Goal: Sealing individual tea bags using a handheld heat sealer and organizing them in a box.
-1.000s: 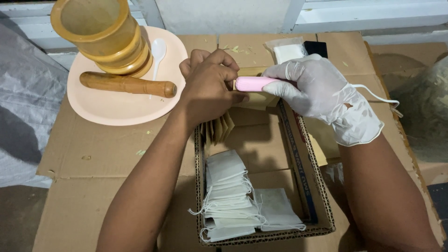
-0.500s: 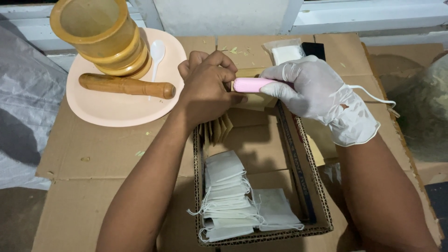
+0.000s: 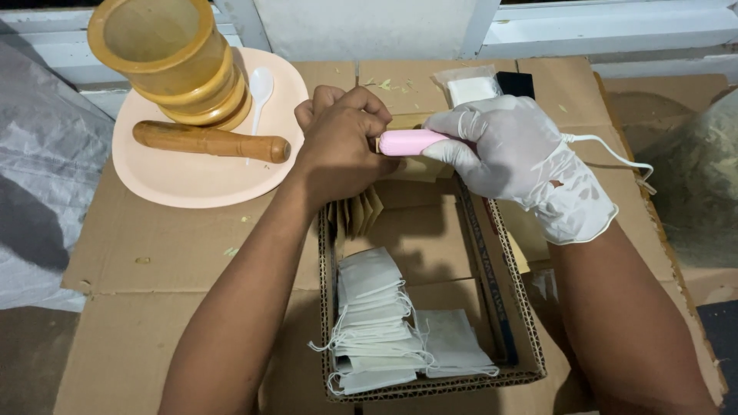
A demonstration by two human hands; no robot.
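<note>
Nothing moved: both hands (image 3: 430, 146) still on pink sealer (image 3: 407, 141)

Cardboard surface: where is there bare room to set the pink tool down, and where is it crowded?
Bare cardboard lies left of the open box, below the peach plate. A smaller patch sits right of the box, under the white cord. Crowded: the plate, carrying stacked yellow containers, wooden pestle and white spoon; the box, holding white sachets; and where both hands meet.

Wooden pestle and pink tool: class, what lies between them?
In the head view, the bare left hand lies between the wooden pestle and the pink tool, gripping near the tool's tip.
</note>
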